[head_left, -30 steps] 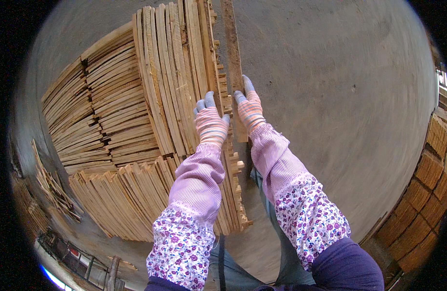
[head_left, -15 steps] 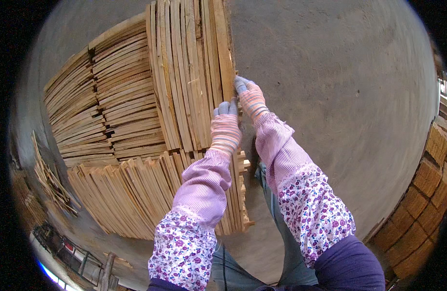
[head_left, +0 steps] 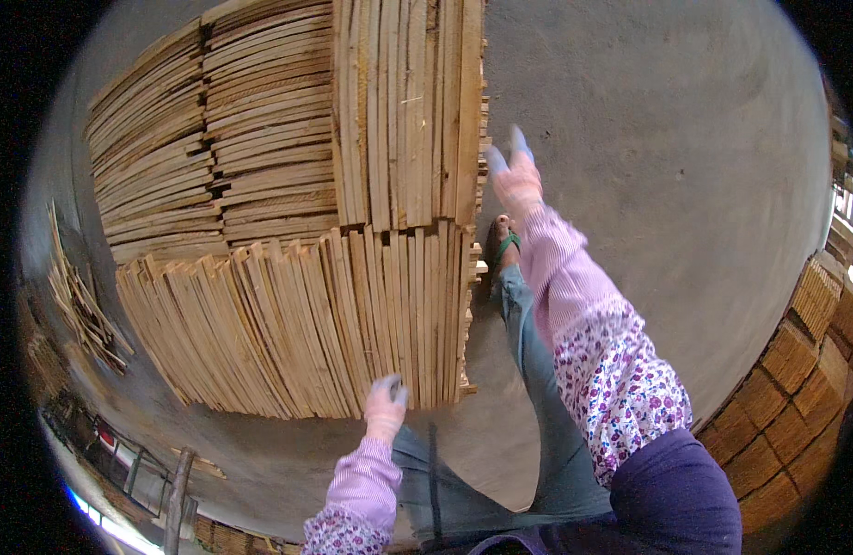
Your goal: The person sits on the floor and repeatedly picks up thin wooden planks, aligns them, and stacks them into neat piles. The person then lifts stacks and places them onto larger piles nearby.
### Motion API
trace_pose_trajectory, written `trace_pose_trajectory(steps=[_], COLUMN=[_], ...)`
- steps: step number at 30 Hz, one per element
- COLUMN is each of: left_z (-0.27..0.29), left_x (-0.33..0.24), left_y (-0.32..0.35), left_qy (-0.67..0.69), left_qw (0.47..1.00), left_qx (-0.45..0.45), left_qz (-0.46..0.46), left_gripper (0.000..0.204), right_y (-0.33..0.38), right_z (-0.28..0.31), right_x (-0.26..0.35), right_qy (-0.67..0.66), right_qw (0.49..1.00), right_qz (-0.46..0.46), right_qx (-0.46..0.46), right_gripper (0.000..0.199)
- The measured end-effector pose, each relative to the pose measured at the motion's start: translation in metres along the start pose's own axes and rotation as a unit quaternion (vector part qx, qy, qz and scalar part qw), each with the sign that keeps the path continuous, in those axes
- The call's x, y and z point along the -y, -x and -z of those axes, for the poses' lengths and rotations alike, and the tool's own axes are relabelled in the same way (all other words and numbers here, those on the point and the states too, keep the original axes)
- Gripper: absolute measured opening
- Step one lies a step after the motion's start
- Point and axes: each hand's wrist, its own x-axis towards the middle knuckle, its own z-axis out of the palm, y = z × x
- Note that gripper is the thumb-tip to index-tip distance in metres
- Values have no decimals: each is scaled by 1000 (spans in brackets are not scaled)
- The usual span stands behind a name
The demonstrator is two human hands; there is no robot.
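A broad stack of narrow wooden slats lies on the floor, its rows running in different directions. Just off its right side is my right hand, in a striped pink glove with grey fingertips. The thumb and fingers of that hand are spread, with nothing between them. My left hand, gloved the same way, hovers at the near edge of the front row of slats. Its fingers are loosely bent and a little blurred, with a gap between them and no slat in them. Whether it touches the wood I cannot tell.
Loose thin sticks lie on the grey concrete floor left of the stack. Bundled wood piles stand at the far right. My leg and sandalled foot are close against the stack's right side. A wooden post rises at the lower left.
My left hand has drawn back from the upper right of the stack to its near edge. The right hand has come away from the stack's right edge, fingers spreading. The view has shifted.
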Motion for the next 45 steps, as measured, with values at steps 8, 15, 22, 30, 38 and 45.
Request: trace_pose_trajectory(steps=[8, 15, 22, 30, 38, 45], left_z=[-4, 48, 43, -34, -118, -163], left_x=[163, 237, 367, 238, 169, 192], left_y=[139, 156, 239, 149, 96, 108], left_qy=[92, 166, 127, 155, 161, 122], left_qw=[981, 984, 973, 986, 981, 972], left_qx=[38, -59, -79, 30, 80, 114], left_qz=[164, 35, 174, 44, 68, 165], left_gripper=[37, 34, 33, 37, 35, 41], right_y=[258, 340, 328, 314, 315, 321], right_z=[-42, -84, -88, -85, -83, -87], right_x=[-131, -138, -198, -193, -225, -202], right_qy=[-38, -41, -51, 28, -55, 41], right_qw=[972, 980, 986, 963, 973, 976], right_qz=[-202, -148, -60, -99, -58, -100], right_qx=[116, 123, 150, 250, 216, 189], right_gripper=[62, 60, 60, 76, 65, 69])
